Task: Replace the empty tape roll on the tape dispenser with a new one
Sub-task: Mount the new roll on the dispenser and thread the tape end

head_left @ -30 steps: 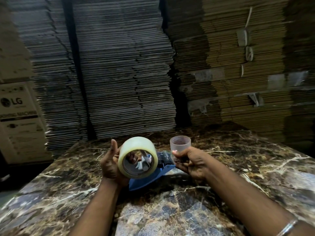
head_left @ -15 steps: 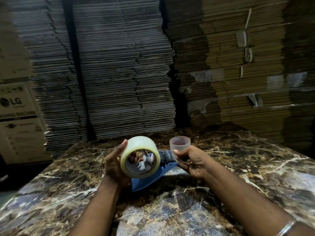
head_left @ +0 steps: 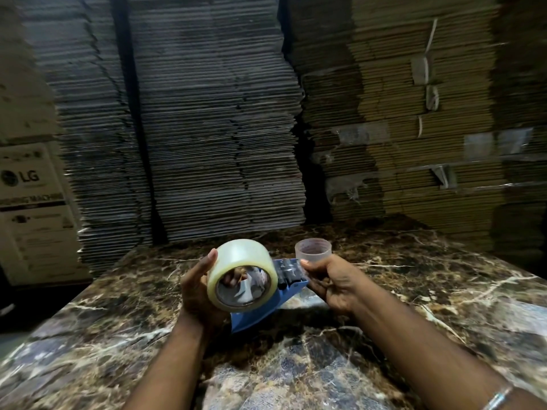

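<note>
A full roll of clear tape [head_left: 236, 258] sits over the hub of the blue tape dispenser [head_left: 263, 309], which is held just above the marble table [head_left: 429, 294]. My left hand [head_left: 196, 291] grips the roll, thumb on its outer face and fingers showing through its core. My right hand [head_left: 331, 284] holds the dispenser's front end by the black roller. Behind my right hand stands the empty clear tape core [head_left: 313, 248], upright on the table.
Tall stacks of flattened cardboard [head_left: 219, 128] rise right behind the table's far edge. A white LG carton [head_left: 32, 214] stands at the left, beyond the table's corner. Brown cardboard stacks [head_left: 414, 113] fill the right side.
The roll and dispenser have shifted slightly right and tilted, and my left thumb has come down onto the roll's outer face. My right hand has stayed at the dispenser's front end.
</note>
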A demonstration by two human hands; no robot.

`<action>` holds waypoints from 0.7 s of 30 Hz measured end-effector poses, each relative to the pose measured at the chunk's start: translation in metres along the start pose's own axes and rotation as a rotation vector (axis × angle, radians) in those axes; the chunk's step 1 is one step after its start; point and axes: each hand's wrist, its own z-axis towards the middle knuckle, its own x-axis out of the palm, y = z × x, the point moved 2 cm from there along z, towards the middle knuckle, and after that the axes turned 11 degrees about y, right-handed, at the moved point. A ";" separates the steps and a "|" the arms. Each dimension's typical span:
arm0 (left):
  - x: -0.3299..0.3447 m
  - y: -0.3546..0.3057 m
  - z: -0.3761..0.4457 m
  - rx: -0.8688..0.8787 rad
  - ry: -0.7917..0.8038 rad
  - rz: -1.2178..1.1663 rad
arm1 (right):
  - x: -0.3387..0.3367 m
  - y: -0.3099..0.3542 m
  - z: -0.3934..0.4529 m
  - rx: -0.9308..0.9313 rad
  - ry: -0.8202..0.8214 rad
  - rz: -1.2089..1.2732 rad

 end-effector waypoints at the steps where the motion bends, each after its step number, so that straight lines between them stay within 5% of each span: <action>1: 0.000 0.000 0.000 0.000 -0.020 -0.004 | 0.000 0.000 0.000 -0.001 -0.003 0.005; 21: 0.035 -0.007 -0.014 0.183 -0.049 0.030 | 0.009 -0.004 -0.001 -0.063 0.026 0.146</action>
